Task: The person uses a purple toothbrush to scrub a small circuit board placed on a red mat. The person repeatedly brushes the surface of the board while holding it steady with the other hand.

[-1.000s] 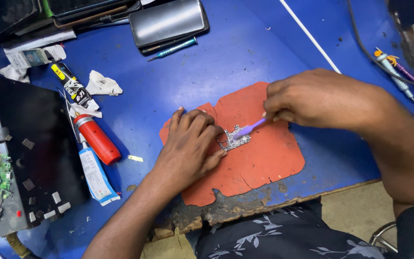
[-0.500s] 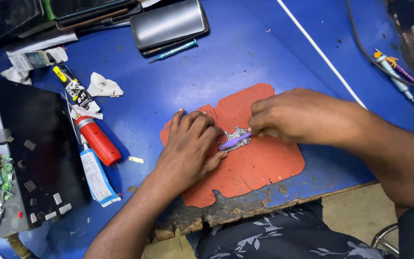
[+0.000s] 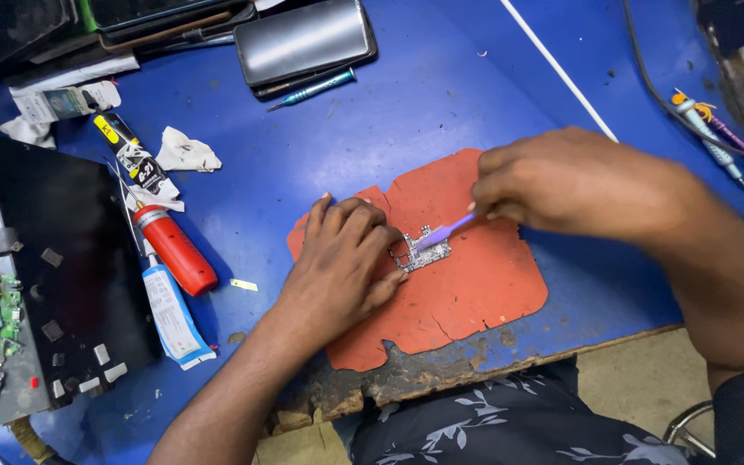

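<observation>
Nearest to me, the worn table edge (image 3: 406,387) shows bare wood under peeling blue, and my flowered clothing is cut off at the bottom. On the orange mat (image 3: 467,301) my left hand (image 3: 337,267) lies flat, fingers together and pressing down beside the small circuit board (image 3: 424,252); part of the board is hidden under my fingertips, so I can't tell how much of it they cover. My right hand (image 3: 570,182) pinches a purple brush (image 3: 445,232), its tip touching the board, though the grip itself is hidden behind my knuckles. Half a second ago that hand sat lower and right up against the left; now it has drawn back to the right and more of the handle shows. The board and mat have not shifted. Left of the mat lie a red tube (image 3: 178,250) and a white-and-blue tube (image 3: 170,314), with a black box (image 3: 62,258) cut off at the edge. Farther away, a dark phone (image 3: 303,39) lies face up, and the clutter behind it is too dim to make out.
</observation>
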